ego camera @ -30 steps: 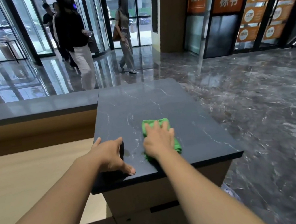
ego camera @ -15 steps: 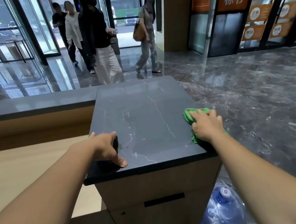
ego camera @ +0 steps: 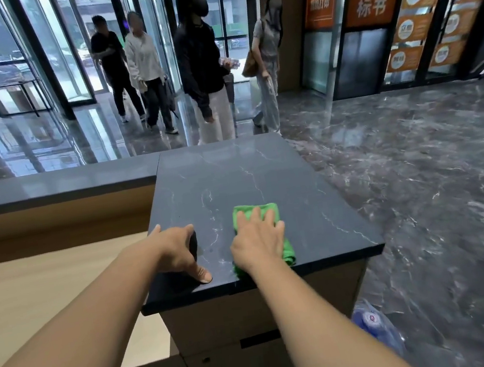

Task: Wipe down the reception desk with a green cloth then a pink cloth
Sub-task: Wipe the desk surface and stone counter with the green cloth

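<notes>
A folded green cloth (ego camera: 270, 210) lies flat on the dark marble top of the reception desk (ego camera: 245, 173), near its front edge. My right hand (ego camera: 258, 240) presses down on the cloth with fingers spread, covering most of it. My left hand (ego camera: 178, 249) rests on the desk's front left corner, thumb on top and fingers curled over the left edge, holding nothing. No pink cloth is in view.
A lower wooden counter (ego camera: 37, 292) lies to the left, behind it a long dark ledge (ego camera: 52, 183). Several people (ego camera: 201, 63) stand and walk in the lobby beyond the desk. A blue water bottle (ego camera: 378, 329) stands on the floor at the desk's right side.
My right hand has slid the green cloth from the desk's right edge back left to the middle front. The left hand stays put. The people have come closer.
</notes>
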